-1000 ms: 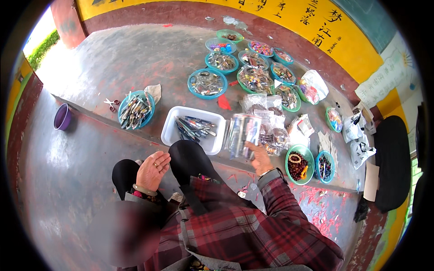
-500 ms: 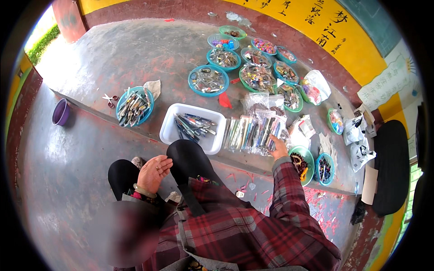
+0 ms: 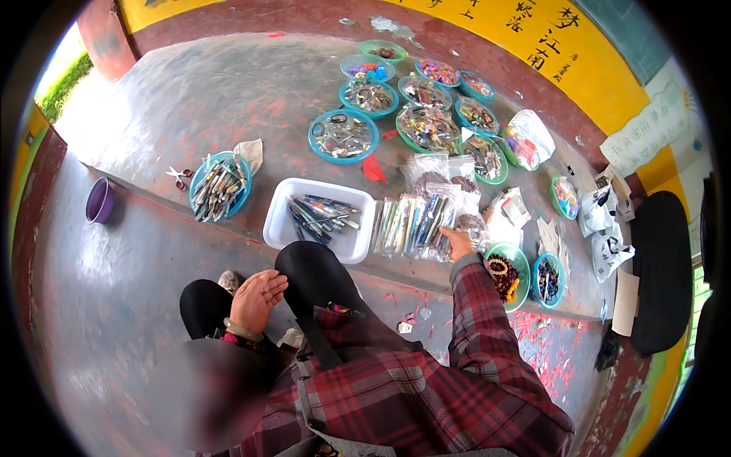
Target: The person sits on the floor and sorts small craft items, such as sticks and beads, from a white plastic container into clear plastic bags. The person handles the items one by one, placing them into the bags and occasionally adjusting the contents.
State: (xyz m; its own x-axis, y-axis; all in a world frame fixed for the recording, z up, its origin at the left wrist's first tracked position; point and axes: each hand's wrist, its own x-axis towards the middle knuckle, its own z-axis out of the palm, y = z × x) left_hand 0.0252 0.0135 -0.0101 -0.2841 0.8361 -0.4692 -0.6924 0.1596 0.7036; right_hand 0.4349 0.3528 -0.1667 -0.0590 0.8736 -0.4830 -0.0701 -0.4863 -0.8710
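Note:
My left hand hovers over my left knee, palm partly turned up, fingers stretched out and nothing in them. At the right end of a row of clear bags of pens, my right hand touches the last bag with a stretched finger; its other fingers are partly hidden. These bags lie side by side on the raised concrete ledge. Left of them stands a white plastic tub with loose pens in it. Behind the row lie more clear bags with dark contents.
Farther left, a blue basin of pens stands near scissors. Several basins of small goods fill the back. Bead basins sit right of my right hand. A purple bucket is on the lower floor.
My right hand has shifted slightly left and down against the end bag, which now sits closer to the row. My left hand stays over my knee. The whole view has turned a little.

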